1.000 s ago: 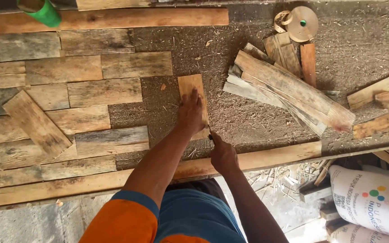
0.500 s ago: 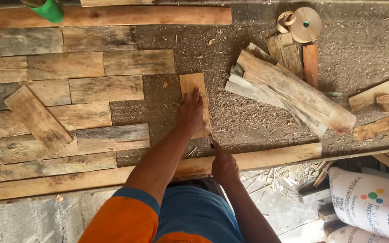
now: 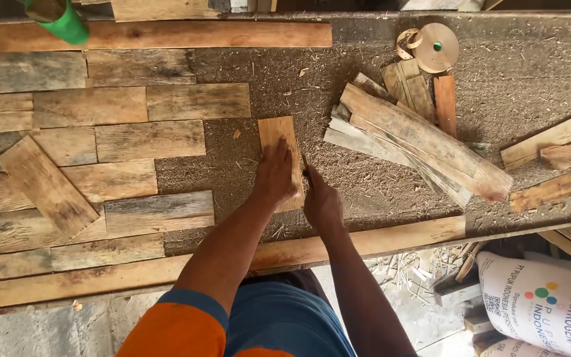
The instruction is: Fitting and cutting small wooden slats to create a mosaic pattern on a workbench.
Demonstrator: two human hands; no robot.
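Observation:
A short pale wood piece (image 3: 277, 134) lies upright on the sawdust-covered bench (image 3: 246, 165). My left hand (image 3: 275, 175) presses flat on its lower half. My right hand (image 3: 322, 201) sits against the piece's right edge with fingers closed, thumb pointing up; something thin may be in it, too small to tell. To the left, several weathered planks (image 3: 147, 141) are laid in rows like brickwork, with one loose plank (image 3: 46, 184) lying diagonally over them.
A heap of scrap planks (image 3: 418, 135) lies to the right, with a tape roll (image 3: 436, 46) behind it. Long boards frame the bench at the back (image 3: 166, 33) and front (image 3: 378, 239). A green object (image 3: 67, 25) stands top left. Printed sacks (image 3: 543, 301) sit below right.
My right hand has moved up from the front board to the right edge of the short piece. My left hand stays pressed on the piece.

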